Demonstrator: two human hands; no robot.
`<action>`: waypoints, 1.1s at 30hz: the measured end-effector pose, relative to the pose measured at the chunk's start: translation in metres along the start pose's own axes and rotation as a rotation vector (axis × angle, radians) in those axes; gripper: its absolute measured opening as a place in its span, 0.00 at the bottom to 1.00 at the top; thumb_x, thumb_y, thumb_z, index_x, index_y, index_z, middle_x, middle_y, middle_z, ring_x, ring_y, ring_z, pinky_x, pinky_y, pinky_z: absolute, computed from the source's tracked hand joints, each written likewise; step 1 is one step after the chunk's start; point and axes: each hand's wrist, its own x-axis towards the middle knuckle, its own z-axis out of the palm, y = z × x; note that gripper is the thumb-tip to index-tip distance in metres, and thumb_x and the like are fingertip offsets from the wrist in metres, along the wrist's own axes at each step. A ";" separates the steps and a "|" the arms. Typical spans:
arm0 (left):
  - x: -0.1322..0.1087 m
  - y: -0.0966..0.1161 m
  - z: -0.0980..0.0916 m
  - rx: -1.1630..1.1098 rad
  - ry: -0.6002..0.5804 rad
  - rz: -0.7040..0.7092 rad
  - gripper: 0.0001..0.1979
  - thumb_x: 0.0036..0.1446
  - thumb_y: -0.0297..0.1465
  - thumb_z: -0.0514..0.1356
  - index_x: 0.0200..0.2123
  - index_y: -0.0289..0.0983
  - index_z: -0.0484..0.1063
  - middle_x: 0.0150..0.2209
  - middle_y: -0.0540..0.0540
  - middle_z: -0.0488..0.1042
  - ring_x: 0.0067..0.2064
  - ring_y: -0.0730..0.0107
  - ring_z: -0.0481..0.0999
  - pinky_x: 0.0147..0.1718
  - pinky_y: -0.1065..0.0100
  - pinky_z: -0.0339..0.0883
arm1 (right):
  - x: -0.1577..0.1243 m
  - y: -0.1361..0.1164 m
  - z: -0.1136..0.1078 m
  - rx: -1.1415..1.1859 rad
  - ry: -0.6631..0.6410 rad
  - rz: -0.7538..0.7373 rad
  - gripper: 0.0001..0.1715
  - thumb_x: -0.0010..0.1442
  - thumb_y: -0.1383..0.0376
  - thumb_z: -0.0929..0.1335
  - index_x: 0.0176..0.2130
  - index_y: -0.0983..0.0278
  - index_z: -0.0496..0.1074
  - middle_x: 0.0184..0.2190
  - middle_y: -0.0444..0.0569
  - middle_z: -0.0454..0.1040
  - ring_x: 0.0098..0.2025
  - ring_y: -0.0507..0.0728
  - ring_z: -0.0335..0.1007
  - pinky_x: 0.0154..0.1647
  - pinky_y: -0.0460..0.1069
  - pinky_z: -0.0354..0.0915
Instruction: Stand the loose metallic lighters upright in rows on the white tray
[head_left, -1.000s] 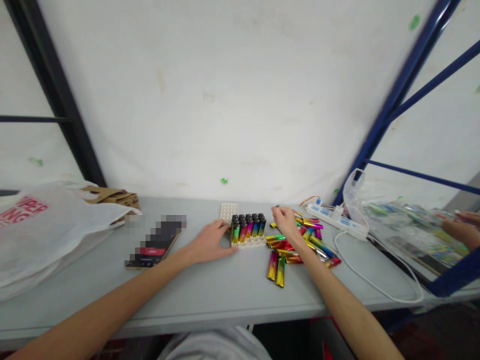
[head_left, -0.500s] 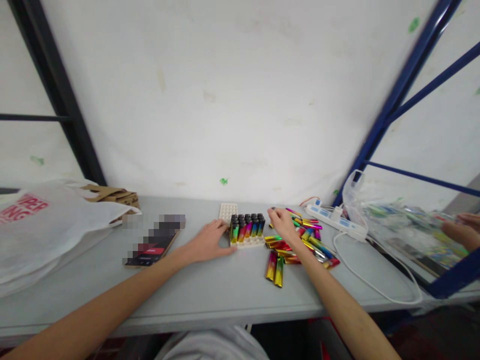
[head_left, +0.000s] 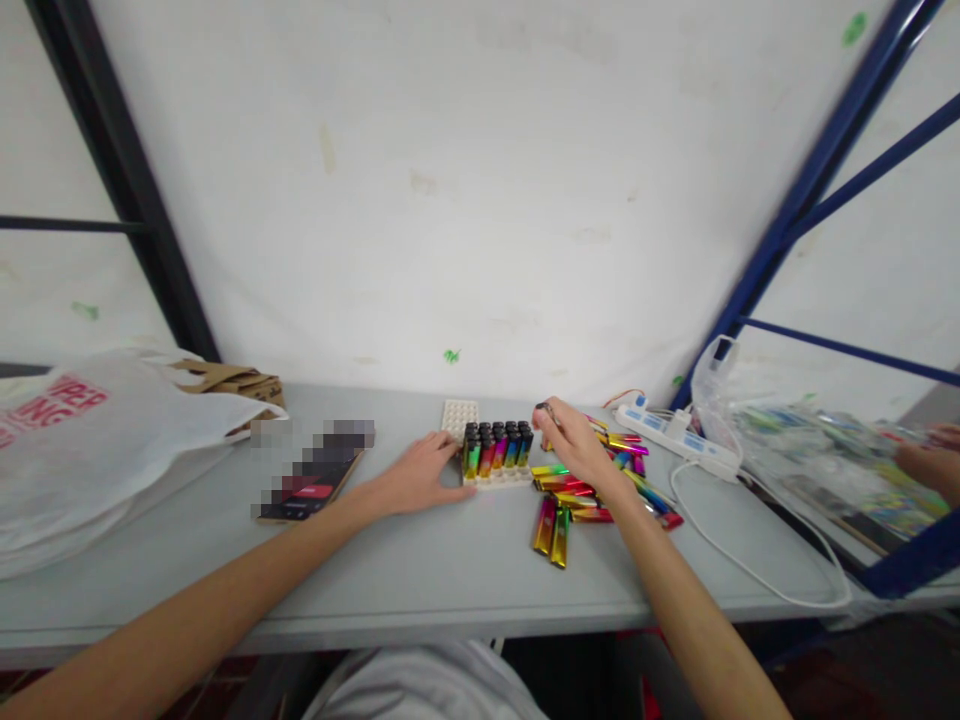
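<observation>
A white tray [head_left: 504, 484] on the grey table holds several upright lighters [head_left: 499, 450] with black tops and shiny rainbow bodies. My left hand [head_left: 420, 474] grips the tray's left end, thumb at the front corner and fingers toward the back. To the right of the tray, my right hand [head_left: 574, 440] is raised and closed in a pinch. The dark top of a lighter [head_left: 543, 407] pokes out at its fingertips; the rest is hidden by the hand. Loose lighters [head_left: 559, 538] lie in a pile under and around my right wrist.
Behind the tray lies another white tray [head_left: 459, 412]. A phone [head_left: 319, 490], partly blurred out, and a white plastic bag [head_left: 120, 440] are on the left. A power strip [head_left: 679, 440] with a white cable sits right. Another person's hand [head_left: 930, 462] shows beyond the blue frame [head_left: 757, 265].
My right hand has turned slightly, and more of the lighter's dark top shows at its fingertips. My left hand stays at the tray. The whole view has shifted a little.
</observation>
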 end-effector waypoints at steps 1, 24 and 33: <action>0.000 0.000 0.000 -0.004 -0.003 -0.003 0.29 0.58 0.52 0.63 0.53 0.37 0.73 0.51 0.38 0.74 0.53 0.51 0.73 0.55 0.54 0.67 | 0.000 -0.003 -0.002 -0.038 -0.001 -0.050 0.24 0.73 0.49 0.58 0.32 0.61 0.64 0.32 0.48 0.70 0.36 0.55 0.65 0.40 0.49 0.60; -0.001 0.001 -0.001 0.003 0.009 0.027 0.28 0.59 0.52 0.63 0.53 0.38 0.72 0.53 0.38 0.73 0.55 0.49 0.72 0.56 0.53 0.66 | 0.000 -0.020 0.024 -0.038 -0.449 0.054 0.19 0.71 0.55 0.66 0.33 0.63 0.74 0.29 0.49 0.81 0.28 0.55 0.75 0.33 0.47 0.63; 0.000 -0.001 0.001 -0.017 0.028 0.025 0.28 0.58 0.53 0.62 0.52 0.38 0.73 0.51 0.38 0.74 0.53 0.50 0.73 0.55 0.53 0.66 | -0.001 -0.025 0.031 -0.421 -0.367 0.063 0.20 0.69 0.50 0.67 0.37 0.64 0.77 0.29 0.53 0.79 0.32 0.59 0.76 0.34 0.48 0.61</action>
